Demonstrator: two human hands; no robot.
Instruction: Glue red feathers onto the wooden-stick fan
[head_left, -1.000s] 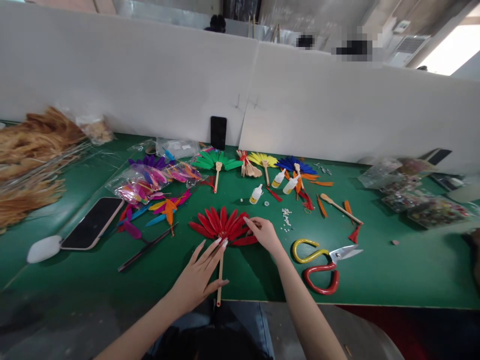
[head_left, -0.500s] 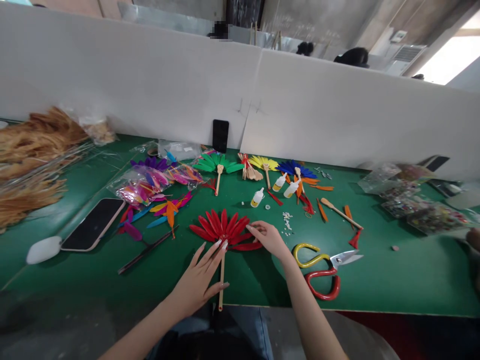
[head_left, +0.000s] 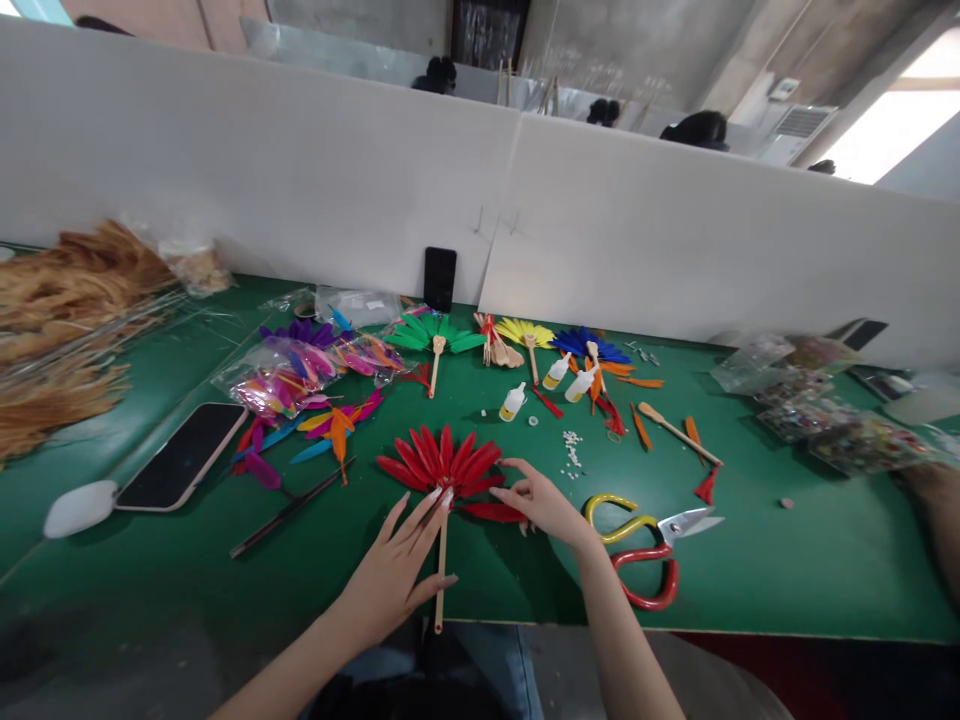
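A fan of red feathers [head_left: 442,455] on a thin wooden handle [head_left: 441,570] lies in front of me. My left hand [head_left: 397,565] is spread with its fingers stretched out, the fingertips pressing on the fan's base, where the feathers meet the handle. At the fan's right side, my right hand [head_left: 547,510] has its fingers bent around the tip of the lowest red feather [head_left: 487,511]. Its index finger and thumb reach toward the feather just above. The exact grip is partly hidden by the hand. Scissors [head_left: 652,550] with yellow and red handles lie right of my right hand.
Green [head_left: 438,335], yellow [head_left: 525,335] and blue [head_left: 592,345] feather fans lie behind, near small glue bottles [head_left: 513,402] and white beads [head_left: 572,450]. Loose feathers, tweezers [head_left: 285,512] and a phone [head_left: 182,457] are left. Bead bags [head_left: 862,440] and another person's arm [head_left: 937,520] are right.
My right hand has moved slightly down and right, and its thumb and index finger have parted. The lowest feather has swung a little downward. My left hand has stayed on the fan's base.
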